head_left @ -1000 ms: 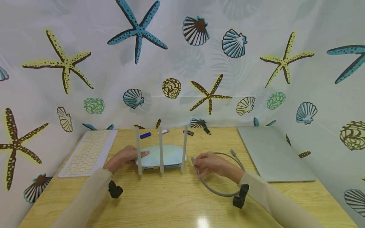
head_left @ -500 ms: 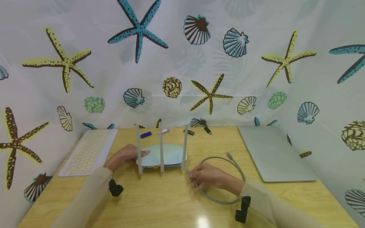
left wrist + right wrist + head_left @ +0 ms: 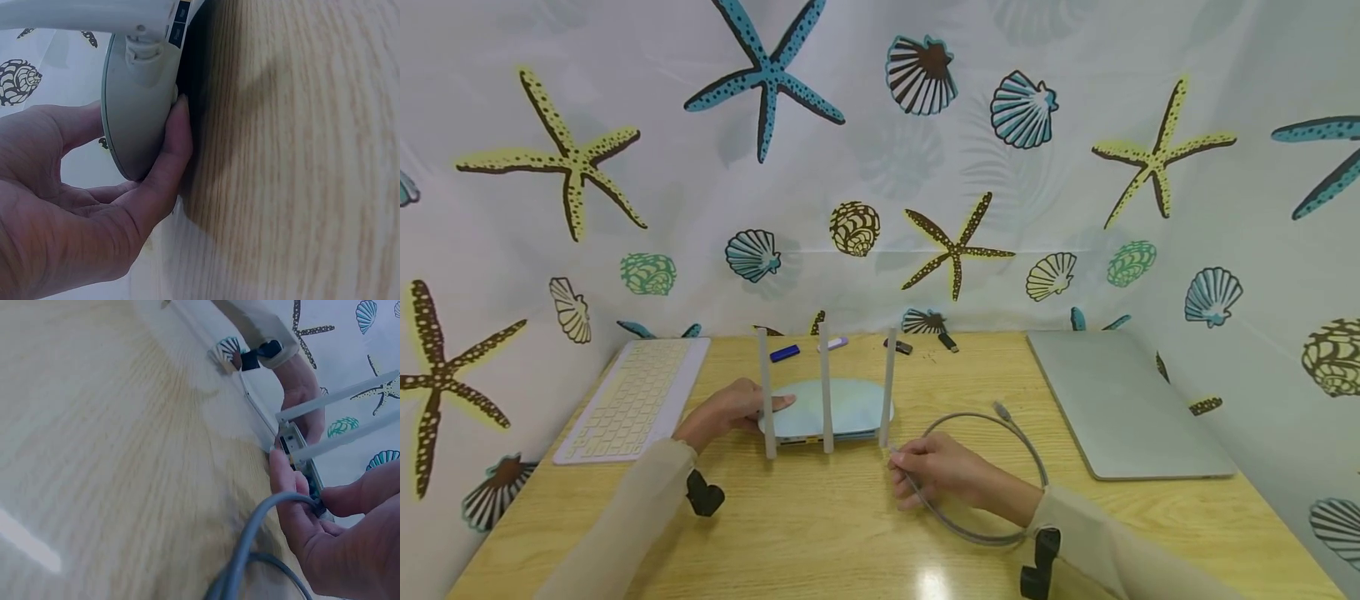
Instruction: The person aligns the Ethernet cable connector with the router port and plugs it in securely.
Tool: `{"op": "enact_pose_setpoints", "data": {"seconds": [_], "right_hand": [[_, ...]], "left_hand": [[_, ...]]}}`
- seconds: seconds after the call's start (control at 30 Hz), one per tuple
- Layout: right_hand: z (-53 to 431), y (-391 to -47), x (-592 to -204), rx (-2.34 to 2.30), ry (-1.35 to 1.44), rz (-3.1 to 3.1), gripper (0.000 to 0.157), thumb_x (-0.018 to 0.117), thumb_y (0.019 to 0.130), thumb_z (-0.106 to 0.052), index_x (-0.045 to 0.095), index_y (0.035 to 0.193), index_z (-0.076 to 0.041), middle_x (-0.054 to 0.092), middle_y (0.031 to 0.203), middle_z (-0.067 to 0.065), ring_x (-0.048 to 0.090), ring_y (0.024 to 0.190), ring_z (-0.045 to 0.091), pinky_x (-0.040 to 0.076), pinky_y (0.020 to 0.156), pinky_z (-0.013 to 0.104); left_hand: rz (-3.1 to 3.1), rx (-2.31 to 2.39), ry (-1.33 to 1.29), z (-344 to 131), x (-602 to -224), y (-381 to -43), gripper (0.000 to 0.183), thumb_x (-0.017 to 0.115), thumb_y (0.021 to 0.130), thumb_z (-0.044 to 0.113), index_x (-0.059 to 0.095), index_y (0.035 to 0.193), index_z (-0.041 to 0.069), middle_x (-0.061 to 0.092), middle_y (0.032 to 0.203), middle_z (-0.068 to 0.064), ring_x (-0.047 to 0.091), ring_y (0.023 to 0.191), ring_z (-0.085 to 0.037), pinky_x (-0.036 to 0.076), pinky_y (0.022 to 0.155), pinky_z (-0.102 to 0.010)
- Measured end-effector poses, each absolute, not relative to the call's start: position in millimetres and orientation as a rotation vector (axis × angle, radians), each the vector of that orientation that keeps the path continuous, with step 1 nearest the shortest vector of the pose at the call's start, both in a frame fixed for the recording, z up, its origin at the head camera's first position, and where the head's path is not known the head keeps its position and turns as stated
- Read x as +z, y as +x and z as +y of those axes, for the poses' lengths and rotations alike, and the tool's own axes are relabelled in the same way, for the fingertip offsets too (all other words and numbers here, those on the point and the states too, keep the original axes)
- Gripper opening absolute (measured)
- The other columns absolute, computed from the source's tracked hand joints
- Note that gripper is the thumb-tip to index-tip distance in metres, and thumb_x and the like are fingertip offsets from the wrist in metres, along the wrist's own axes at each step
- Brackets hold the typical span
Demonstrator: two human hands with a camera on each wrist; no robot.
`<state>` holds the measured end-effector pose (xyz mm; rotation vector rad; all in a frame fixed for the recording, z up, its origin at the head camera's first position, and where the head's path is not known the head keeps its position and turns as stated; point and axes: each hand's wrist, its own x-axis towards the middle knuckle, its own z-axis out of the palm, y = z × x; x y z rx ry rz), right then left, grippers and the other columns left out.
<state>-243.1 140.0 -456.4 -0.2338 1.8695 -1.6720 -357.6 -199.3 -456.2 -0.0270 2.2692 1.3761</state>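
A white router (image 3: 859, 402) with three upright antennas sits mid-table, its port side facing me. My left hand (image 3: 735, 406) grips its left end. In the left wrist view the router's edge (image 3: 139, 109) lies between the thumb and fingers of that hand (image 3: 81, 219). Just right of and in front of the router, my right hand (image 3: 943, 471) pinches one end of a grey network cable (image 3: 1041, 458). The cable's held plug is mostly hidden by fingers in the right wrist view, close to the router's ports (image 3: 289, 442). The other plug (image 3: 1002, 410) lies loose on the table.
A white keyboard (image 3: 636, 392) lies on the left and a closed silver laptop (image 3: 1123, 408) on the right. Behind the router are a blue USB stick (image 3: 785, 353), a white-and-purple one (image 3: 833, 343) and two dark ones (image 3: 898, 346). A patterned curtain (image 3: 880, 167) surrounds the table.
My right hand has come slightly left and nearer to me with the cable end, to just in front of the router's right antenna. The cable loop has shifted with it. My left hand keeps its grip.
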Motion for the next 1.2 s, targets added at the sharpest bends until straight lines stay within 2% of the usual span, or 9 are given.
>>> {"op": "enact_pose_setpoints", "data": {"seconds": [0.3, 0.7, 0.87, 1.03, 1.2], "right_hand": [[117, -231, -465, -1.723, -0.137, 1.741, 0.035, 0.056, 0.100, -0.020, 0.060, 0.119, 0.009, 0.074, 0.100, 0.010, 0.073, 0.088, 0.017, 0.058, 0.083, 0.036], [89, -215, -471, -1.944, -0.002, 1.589, 0.036, 0.057, 0.099, -0.013, 0.053, 0.124, 0.013, 0.069, 0.113, 0.025, 0.073, 0.096, 0.024, 0.056, 0.090, 0.037], [85, -218, -472, -1.961, 0.008, 1.568, 0.038, 0.057, 0.099, -0.015, 0.053, 0.124, 0.013, 0.069, 0.115, 0.024, 0.073, 0.097, 0.023, 0.056, 0.091, 0.036], [78, -221, -472, -1.988, 0.003, 1.615, 0.038, 0.052, 0.102, -0.018, 0.054, 0.124, 0.013, 0.068, 0.116, 0.022, 0.071, 0.099, 0.021, 0.055, 0.092, 0.034], [70, -226, -476, -2.045, 0.029, 1.653, 0.038, 0.051, 0.102, -0.020, 0.057, 0.122, 0.012, 0.070, 0.110, 0.016, 0.070, 0.096, 0.017, 0.055, 0.092, 0.032]], "left_hand": [[2.255, 1.379, -0.012, -200, -455, -356, 0.034, 0.069, 0.091, 0.034, 0.062, 0.079, 0.003, 0.058, 0.070, 0.001, 0.059, 0.071, -0.013, 0.058, 0.071, -0.032], [2.266, 1.367, -0.017, -200, -456, -356, 0.035, 0.070, 0.090, 0.036, 0.062, 0.081, 0.003, 0.061, 0.074, 0.001, 0.061, 0.074, -0.012, 0.058, 0.071, -0.031], [2.265, 1.372, -0.015, -200, -457, -357, 0.035, 0.070, 0.090, 0.036, 0.062, 0.079, 0.003, 0.061, 0.070, 0.002, 0.061, 0.073, -0.011, 0.058, 0.071, -0.031], [2.244, 1.381, -0.028, -200, -457, -357, 0.037, 0.070, 0.090, 0.035, 0.064, 0.083, 0.000, 0.063, 0.071, 0.001, 0.063, 0.072, -0.011, 0.058, 0.071, -0.032], [2.226, 1.393, -0.042, -200, -456, -358, 0.036, 0.069, 0.091, 0.034, 0.064, 0.084, 0.000, 0.063, 0.071, 0.001, 0.064, 0.072, -0.011, 0.058, 0.071, -0.031]]}}
